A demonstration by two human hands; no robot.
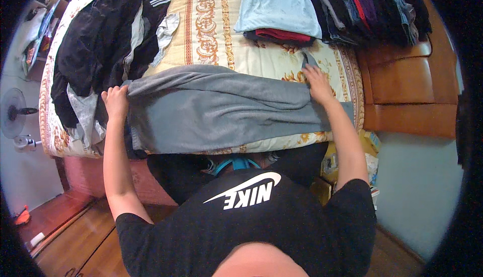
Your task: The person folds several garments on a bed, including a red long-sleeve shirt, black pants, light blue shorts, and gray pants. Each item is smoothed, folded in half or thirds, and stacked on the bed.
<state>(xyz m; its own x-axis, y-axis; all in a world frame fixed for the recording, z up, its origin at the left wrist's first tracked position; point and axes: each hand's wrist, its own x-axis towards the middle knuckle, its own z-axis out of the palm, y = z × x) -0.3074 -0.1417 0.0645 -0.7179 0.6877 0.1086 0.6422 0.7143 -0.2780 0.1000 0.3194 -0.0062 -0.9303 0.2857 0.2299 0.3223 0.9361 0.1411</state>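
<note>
Grey sweatpants (216,106) lie stretched sideways along the near edge of the bed, with wrinkles through the middle and right part. At their upper left corner, my left hand (116,100) is closed on the cloth. My right hand (319,83) is over the far edge of their right end, fingers spread apart. A small grey flap of cloth sticks up just beyond those fingers. What lies under my right palm is hidden.
A loose heap of dark clothes (100,40) with lighter pieces lies on the bed's left. Folded light blue clothing (278,7) and a row of folded trousers (352,5) are at the far right. A brown wooden headboard (402,83) borders the bed; a fan (15,111) stands left.
</note>
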